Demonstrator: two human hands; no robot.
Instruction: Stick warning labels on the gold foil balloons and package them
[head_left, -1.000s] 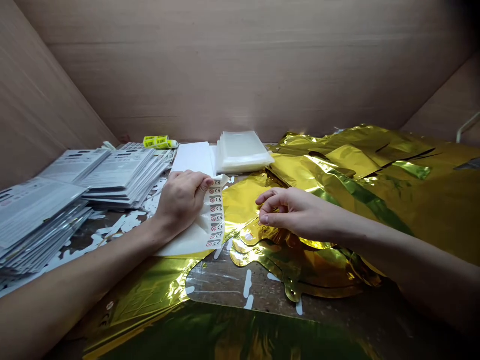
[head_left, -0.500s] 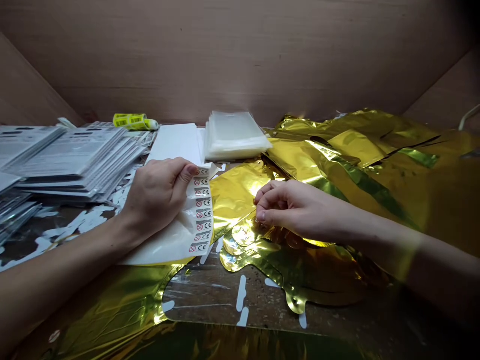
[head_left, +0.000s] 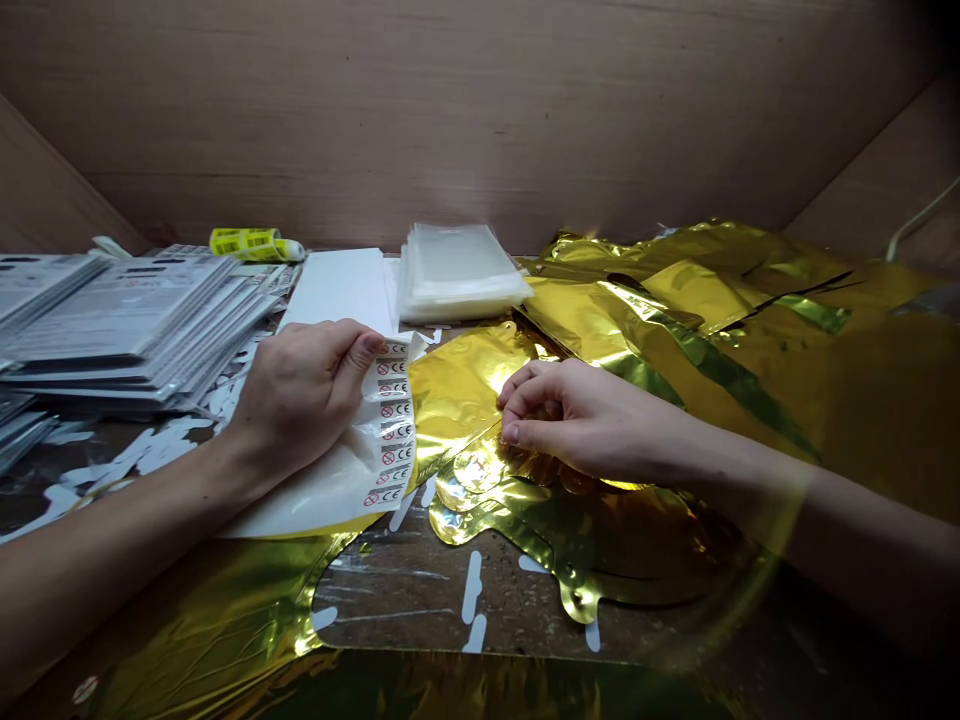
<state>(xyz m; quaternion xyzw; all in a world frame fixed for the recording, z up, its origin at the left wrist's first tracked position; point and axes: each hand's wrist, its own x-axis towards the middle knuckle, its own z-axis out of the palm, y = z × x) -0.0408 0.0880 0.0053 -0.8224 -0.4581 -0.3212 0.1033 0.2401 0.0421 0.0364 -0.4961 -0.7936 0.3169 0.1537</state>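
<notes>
My left hand (head_left: 296,400) is closed in a loose fist over a pale label sheet (head_left: 322,495), thumb pressed near its top edge; I log it as holding the sheet. The sheet lies beneath that hand, over gold foil. My right hand (head_left: 570,415) has its fingers curled, thumb and forefinger tips close together, just above a flat gold foil piece (head_left: 465,385). I cannot tell whether a label sits between those tips.

Progress, as I judge it: one column of small printed labels (head_left: 394,432) is in place along the sheet's right edge, about eight visible; the backing to its left looks bare where uncovered, so much of the sheet seems used. A round mark (head_left: 85,690) shows on the foil at lower left, apparently one label applied. I make out no mark on the piece by my right hand, though fingers hide part of it.

Seemingly finished: stacked packets (head_left: 112,320) at left. Apparently unused: clear bags (head_left: 457,265) and white cards (head_left: 337,285) at the back of the bench (head_left: 525,625). A large foil heap (head_left: 862,370) lies to the right; I cannot tell how much of it is labelled.
</notes>
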